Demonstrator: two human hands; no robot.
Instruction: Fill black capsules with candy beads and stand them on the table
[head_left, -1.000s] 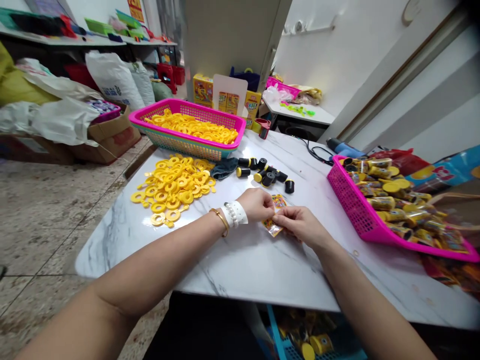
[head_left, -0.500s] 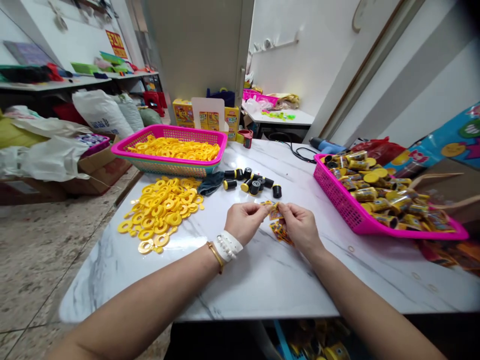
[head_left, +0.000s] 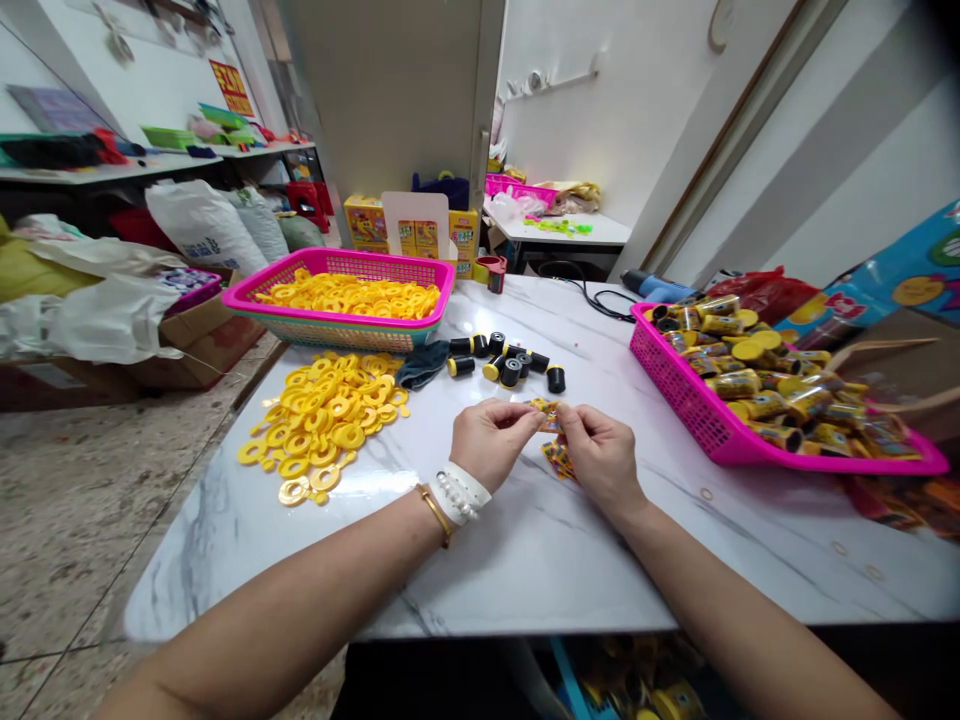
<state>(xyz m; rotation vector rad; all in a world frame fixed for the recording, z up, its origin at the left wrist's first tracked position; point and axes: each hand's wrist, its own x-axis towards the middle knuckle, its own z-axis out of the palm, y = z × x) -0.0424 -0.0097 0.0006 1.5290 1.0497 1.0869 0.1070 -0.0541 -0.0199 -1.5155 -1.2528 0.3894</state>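
- left hand (head_left: pixel 486 440) and right hand (head_left: pixel 602 455) pinch a small, flat, yellow-orange printed film piece (head_left: pixel 550 422).
- uneven pulling could crease or tear the piece.

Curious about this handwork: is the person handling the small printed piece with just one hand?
No, the left hand and the right hand both hold the small printed piece between them.
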